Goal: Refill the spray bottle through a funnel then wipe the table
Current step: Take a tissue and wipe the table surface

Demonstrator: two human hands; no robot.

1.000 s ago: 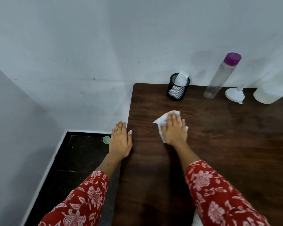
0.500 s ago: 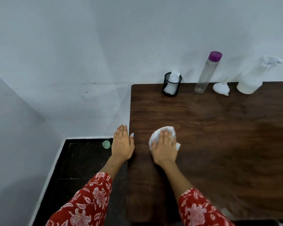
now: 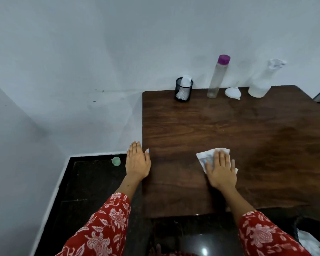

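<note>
My right hand [image 3: 221,169] lies flat with straight fingers on a white tissue [image 3: 206,157], pressing it onto the dark wooden table [image 3: 248,135] near the front middle. My left hand [image 3: 138,161] rests flat on the table's left edge, fingers straight, holding nothing. Along the back edge stand a white spray bottle [image 3: 261,80], a white funnel [image 3: 233,92] lying on its rim, and a tall clear bottle with a purple cap [image 3: 217,76].
A black mesh cup [image 3: 183,89] with white tissues stands at the table's back left corner. A white wall runs behind and left of the table. A small green cap [image 3: 116,161] lies on the dark floor by the wall. Something white [image 3: 310,242] lies on the floor at lower right.
My right hand has slid the tissue to the right across the table, after first pulling it toward the front. My left hand has stayed at the left edge.
</note>
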